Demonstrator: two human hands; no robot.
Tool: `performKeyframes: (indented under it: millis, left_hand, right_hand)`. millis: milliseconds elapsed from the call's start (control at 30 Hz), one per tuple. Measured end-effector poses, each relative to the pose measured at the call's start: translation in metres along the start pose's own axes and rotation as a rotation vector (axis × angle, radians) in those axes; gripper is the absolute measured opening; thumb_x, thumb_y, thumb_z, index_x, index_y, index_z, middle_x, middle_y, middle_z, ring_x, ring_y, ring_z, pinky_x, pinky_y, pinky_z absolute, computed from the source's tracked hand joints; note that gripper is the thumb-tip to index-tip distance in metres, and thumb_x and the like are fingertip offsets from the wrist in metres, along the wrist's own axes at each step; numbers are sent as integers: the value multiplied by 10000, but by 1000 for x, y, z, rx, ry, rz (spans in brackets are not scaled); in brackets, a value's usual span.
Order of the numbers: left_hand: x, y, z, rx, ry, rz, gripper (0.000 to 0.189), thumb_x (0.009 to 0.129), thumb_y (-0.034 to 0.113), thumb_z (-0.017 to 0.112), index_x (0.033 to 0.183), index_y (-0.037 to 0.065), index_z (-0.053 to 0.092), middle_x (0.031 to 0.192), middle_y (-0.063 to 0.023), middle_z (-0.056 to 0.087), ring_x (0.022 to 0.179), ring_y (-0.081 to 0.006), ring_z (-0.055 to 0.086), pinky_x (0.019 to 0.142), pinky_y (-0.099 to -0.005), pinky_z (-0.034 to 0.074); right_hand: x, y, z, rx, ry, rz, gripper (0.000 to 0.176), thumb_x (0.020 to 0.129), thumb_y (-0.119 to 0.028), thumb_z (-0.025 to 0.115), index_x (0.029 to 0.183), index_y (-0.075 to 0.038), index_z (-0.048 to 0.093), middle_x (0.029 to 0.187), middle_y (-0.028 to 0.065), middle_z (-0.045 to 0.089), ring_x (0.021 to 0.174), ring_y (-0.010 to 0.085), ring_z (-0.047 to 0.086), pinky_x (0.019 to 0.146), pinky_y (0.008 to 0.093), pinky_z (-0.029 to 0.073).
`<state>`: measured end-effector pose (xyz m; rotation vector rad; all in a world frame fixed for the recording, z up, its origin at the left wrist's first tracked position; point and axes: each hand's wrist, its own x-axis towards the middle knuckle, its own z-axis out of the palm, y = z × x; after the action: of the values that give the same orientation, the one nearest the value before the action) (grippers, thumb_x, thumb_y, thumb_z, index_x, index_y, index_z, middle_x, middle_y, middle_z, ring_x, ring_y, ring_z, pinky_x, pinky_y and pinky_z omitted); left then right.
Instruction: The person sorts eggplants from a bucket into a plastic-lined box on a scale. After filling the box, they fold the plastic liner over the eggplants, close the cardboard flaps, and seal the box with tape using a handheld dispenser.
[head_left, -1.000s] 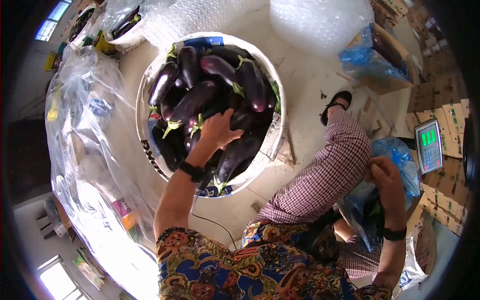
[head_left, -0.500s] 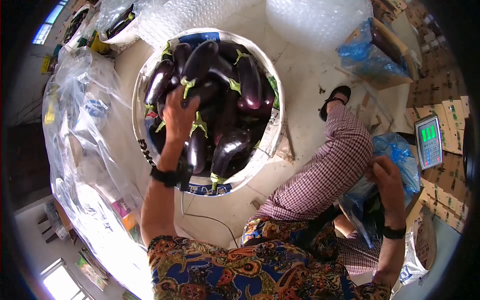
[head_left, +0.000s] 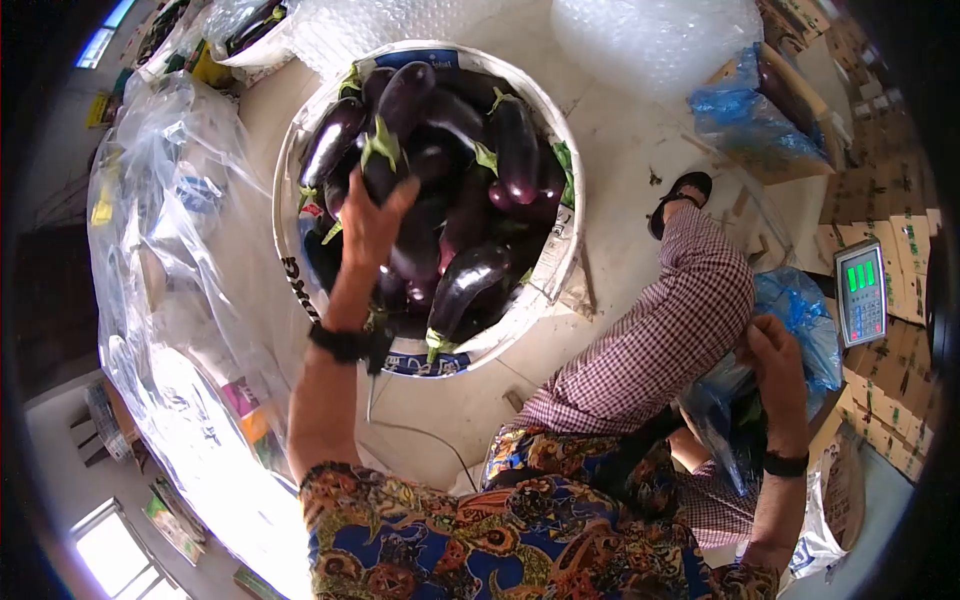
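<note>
A round white-rimmed basket [head_left: 570, 250] holds several dark purple eggplants [head_left: 470, 285] with green caps. My left hand [head_left: 370, 225] reaches into its left part, thumb and fingers closed around an eggplant [head_left: 385, 178] whose green cap points away from me. Part of that eggplant is hidden by the hand. On the right, beside my knee, my right hand [head_left: 778, 360] has its fingers pinched at the edge of a blue plastic bag [head_left: 800, 305]. The bag lines a box at my side, and its contents are mostly hidden and dark.
A digital scale display [head_left: 861, 290] with green figures stands at the right, before stacked cardboard boxes [head_left: 885, 215]. Another blue-lined box [head_left: 765, 125] is at the upper right. Bubble wrap [head_left: 655, 45] lies at the back, clear plastic sheeting [head_left: 175, 250] at the left. A cable [head_left: 430, 437] crosses the floor.
My left hand has moved slightly up in the view, with an eggplant now raised, cap upward. The eggplant that lay below the hand has left its spot. My right hand stays at the bag.
</note>
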<state>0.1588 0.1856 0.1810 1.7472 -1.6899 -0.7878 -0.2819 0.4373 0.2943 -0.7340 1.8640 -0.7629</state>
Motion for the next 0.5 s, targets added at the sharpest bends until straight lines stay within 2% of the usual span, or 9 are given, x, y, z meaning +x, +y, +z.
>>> performKeyframes:
  millis: [100,133,200,233,267,300,367,400,500]
  left_hand:
    - [42,30,-7,-528,-86,58,708,846,405,718,1300,-64,442,1098,-117,624,944,-168,573,845,-285,466]
    - [38,34,-5,-491,69,48,690,862,364,711,1304,-75,417,1047,-105,605,909,-148,561,811,-287,471]
    - [15,42,1,-503,10,166,652,830,279,743,1283,-77,439,1024,-121,598,901,-170,572,801,-312,487]
    - [-4,31,9,-536,-134,95,603,802,192,751,1267,-62,464,1039,-137,597,891,-206,580,809,-350,500]
    - [-29,12,26,74,0,463,619,743,144,767,1271,-24,492,1036,-144,616,864,-246,594,788,-364,509]
    - [-67,0,44,-101,-142,184,750,674,154,807,1328,24,463,1154,-165,573,968,-285,575,844,-375,484]
    - [-119,-27,72,360,-253,254,947,595,166,845,1411,69,373,1310,-180,466,1103,-331,505,935,-400,436]
    - [-131,-28,77,441,-293,173,1066,568,178,860,1459,87,281,1394,-173,367,1155,-353,446,1001,-434,383]
    - [-133,-53,83,493,-222,230,1106,554,177,860,1472,91,248,1385,-171,379,1132,-352,458,967,-436,423]
  right_hand:
    - [-2,-3,0,-19,1,-41,231,936,-280,551,897,-53,573,792,9,554,721,116,497,695,267,409]
    - [-2,-4,0,13,10,-24,230,934,-280,553,895,-53,573,791,6,546,722,114,486,694,267,400]
    - [-1,-4,-1,52,15,-10,230,933,-279,555,892,-54,573,790,3,538,723,113,476,693,267,392]
    - [-3,-2,-4,39,9,10,234,932,-284,558,894,-54,573,797,2,539,729,113,477,696,268,391]
    - [-2,1,-6,23,-3,28,238,931,-288,561,895,-54,573,804,0,540,736,113,477,700,269,391]
    - [-1,8,-7,24,-17,26,238,931,-288,561,895,-54,573,804,0,540,736,113,477,700,269,391]
    - [2,22,-8,33,-5,64,256,927,-307,573,917,-51,580,830,8,561,763,115,505,723,272,415]
    - [2,19,-4,29,-13,63,256,927,-307,573,917,-51,580,830,8,561,763,115,505,723,272,415]
    - [-2,13,3,15,22,63,275,927,-321,577,951,-48,587,856,17,576,787,121,528,758,277,430]
